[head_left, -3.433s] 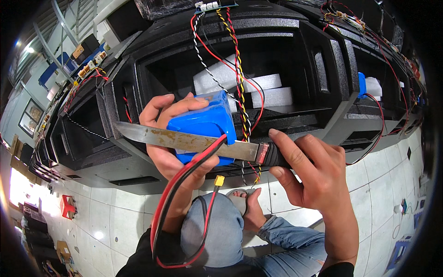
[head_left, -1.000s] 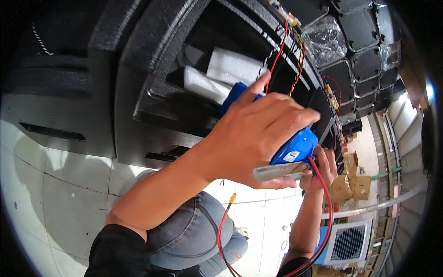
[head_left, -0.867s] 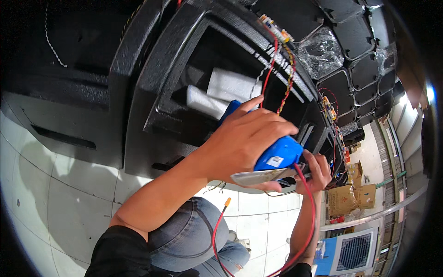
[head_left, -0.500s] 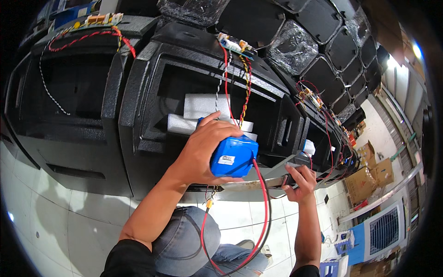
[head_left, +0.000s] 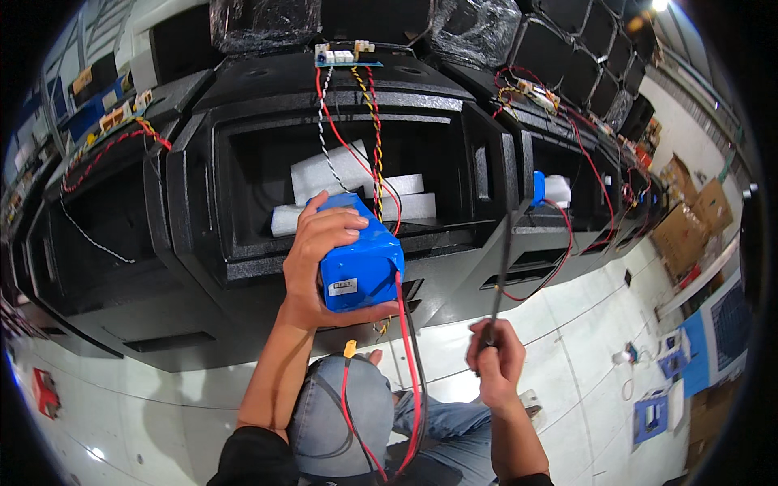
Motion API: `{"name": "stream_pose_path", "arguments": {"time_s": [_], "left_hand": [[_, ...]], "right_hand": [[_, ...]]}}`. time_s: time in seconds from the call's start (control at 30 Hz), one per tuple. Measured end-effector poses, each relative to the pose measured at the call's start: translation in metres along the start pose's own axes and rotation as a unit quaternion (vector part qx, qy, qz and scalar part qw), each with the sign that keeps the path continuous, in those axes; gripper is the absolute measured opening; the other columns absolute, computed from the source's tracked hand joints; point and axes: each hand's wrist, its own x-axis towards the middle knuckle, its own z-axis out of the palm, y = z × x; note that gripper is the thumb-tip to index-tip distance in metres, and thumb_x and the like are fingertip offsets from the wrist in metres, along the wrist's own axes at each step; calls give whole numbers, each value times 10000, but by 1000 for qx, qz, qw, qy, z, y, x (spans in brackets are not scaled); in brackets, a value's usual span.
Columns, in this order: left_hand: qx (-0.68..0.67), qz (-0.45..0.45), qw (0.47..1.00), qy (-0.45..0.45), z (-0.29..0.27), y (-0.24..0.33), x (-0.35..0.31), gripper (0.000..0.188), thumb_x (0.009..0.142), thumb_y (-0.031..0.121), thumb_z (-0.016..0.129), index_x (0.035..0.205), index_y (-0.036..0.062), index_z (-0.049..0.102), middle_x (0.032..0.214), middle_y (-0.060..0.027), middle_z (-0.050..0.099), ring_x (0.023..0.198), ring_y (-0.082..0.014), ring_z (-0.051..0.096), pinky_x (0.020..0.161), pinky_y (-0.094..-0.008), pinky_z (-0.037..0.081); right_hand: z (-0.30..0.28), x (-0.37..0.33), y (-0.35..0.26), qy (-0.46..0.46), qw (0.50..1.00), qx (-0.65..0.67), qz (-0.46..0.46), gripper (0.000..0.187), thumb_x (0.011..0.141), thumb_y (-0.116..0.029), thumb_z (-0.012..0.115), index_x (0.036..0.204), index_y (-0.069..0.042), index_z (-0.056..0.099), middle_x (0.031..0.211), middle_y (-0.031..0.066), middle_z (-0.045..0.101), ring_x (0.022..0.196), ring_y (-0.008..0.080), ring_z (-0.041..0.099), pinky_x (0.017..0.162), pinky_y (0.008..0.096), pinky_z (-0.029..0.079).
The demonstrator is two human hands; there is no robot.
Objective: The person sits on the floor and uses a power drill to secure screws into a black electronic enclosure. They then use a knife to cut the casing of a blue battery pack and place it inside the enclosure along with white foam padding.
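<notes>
While the left hand [head_left: 312, 249] has its grip around a blue battery pack [head_left: 369, 275] before the black cabinet [head_left: 243, 304], the right hand's [head_left: 500, 363] grip holds a knife [head_left: 502, 275] by its handle. Foam blocks [head_left: 327, 172] lie inside the cabinet, a circuit board [head_left: 348, 61] on its top; cartons [head_left: 681, 231] stand right, beyond white floor tiles [head_left: 559, 356].

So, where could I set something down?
Floor tiles show bare between the red object and left sleeve, and between the right forearm and blue items. Crowded: the middle cabinet's opening, with foam blocks, hanging wires and the left hand holding a blue pack.
</notes>
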Motion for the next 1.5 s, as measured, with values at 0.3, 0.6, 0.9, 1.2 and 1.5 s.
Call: {"name": "stream_pose_path", "arguments": {"time_s": [0.3, 0.6, 0.9, 1.2, 1.5], "left_hand": [[-3, -33, 999, -3, -2, 0, -7, 877, 516, 402, 1009, 1211, 123, 552, 1188, -123, 674, 1127, -332, 653, 1129, -625, 340], [19, 6, 1000, -24, 6, 11, 7, 825, 496, 291, 1003, 1185, 125, 581, 1167, -93, 690, 1115, -316, 660, 1062, -588, 397], [-11, -9, 975, -220, 22, 60, 56, 772, 543, 426, 934, 1120, 41, 595, 1081, -109, 677, 961, -326, 672, 930, -458, 466], [-133, -232, 862, -431, 63, 118, 34, 813, 540, 469, 923, 1124, 5, 599, 1013, -178, 679, 882, -341, 699, 828, -407, 541], [-233, -392, 750, -479, 38, 168, 18, 783, 539, 444, 966, 1094, 8, 627, 916, -111, 702, 831, -193, 695, 775, -318, 555]], "right_hand": [[89, 77, -48, 19, 996, 77, 38, 417, 761, -163, 902, 1058, 8, 664, 813, -8, 627, 667, 24, 517, 576, 192, 410], [72, 87, -42, -2, 994, -48, -100, 218, 781, -72, 869, 941, 34, 767, 770, 22, 710, 634, 50, 595, 562, 222, 472], [-5, 67, -72, -63, 985, 99, 129, 98, 817, 0, 784, 796, 50, 703, 607, 59, 647, 466, 94, 567, 405, 250, 399], [-35, -32, -61, 30, 973, 112, 202, 111, 823, -33, 709, 831, 46, 630, 644, 65, 607, 500, 120, 582, 432, 255, 429], [-38, -88, -80, -48, 965, 175, 191, 171, 827, -95, 700, 796, 25, 582, 606, 37, 559, 453, 115, 536, 416, 253, 413]]}}
